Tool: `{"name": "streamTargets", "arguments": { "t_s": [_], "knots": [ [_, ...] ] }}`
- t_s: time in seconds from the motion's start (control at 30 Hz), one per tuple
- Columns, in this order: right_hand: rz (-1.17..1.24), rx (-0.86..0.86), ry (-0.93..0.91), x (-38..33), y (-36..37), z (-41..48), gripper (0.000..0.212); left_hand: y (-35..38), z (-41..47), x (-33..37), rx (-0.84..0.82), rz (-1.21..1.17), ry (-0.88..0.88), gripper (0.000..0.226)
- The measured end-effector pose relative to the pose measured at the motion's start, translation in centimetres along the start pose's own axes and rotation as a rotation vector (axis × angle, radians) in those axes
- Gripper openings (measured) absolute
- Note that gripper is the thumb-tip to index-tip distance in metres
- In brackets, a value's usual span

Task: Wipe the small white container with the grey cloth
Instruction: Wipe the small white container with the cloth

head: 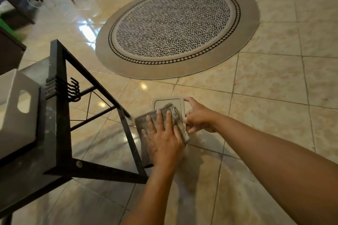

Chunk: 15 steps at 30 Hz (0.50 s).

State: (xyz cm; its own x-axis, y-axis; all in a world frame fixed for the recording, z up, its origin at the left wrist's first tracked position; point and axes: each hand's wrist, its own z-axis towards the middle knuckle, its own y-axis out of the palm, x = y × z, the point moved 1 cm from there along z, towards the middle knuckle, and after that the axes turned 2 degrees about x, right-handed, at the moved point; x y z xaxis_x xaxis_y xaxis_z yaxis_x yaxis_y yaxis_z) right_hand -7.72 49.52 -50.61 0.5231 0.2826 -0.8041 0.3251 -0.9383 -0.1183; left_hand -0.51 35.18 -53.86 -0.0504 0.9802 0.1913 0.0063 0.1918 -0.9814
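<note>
A small white container (169,103) with rounded corners shows in the lower middle of the head view, above the tiled floor. A folded grey cloth (175,115) lies over its near part and hides most of it. My left hand (162,137) presses flat on the cloth with the fingers spread. My right hand (196,115) grips the container's right edge, thumb and fingers pinched on the rim. Whether the container rests on the floor or is held up cannot be told.
A black metal rack (60,115) with hooks stands at the left, its leg close to my left hand. A white bin (16,107) with a handle hole sits on it. A round patterned rug (175,27) lies on the glossy tiles beyond.
</note>
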Motion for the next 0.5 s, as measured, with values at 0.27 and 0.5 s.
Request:
{"name": "streamTargets", "arguments": {
  "t_s": [0.27,0.5],
  "knots": [
    [-0.260,0.223,-0.157,-2.5,-5.0,1.9,0.036,-0.3,0.7,-1.9,0.003,-0.047,0.323,0.056],
    [-0.535,-0.095,-0.175,-4.3,-4.9,4.5,0.044,0.0,1.1,-2.2,0.016,-0.042,0.358,0.052]
  ]
}}
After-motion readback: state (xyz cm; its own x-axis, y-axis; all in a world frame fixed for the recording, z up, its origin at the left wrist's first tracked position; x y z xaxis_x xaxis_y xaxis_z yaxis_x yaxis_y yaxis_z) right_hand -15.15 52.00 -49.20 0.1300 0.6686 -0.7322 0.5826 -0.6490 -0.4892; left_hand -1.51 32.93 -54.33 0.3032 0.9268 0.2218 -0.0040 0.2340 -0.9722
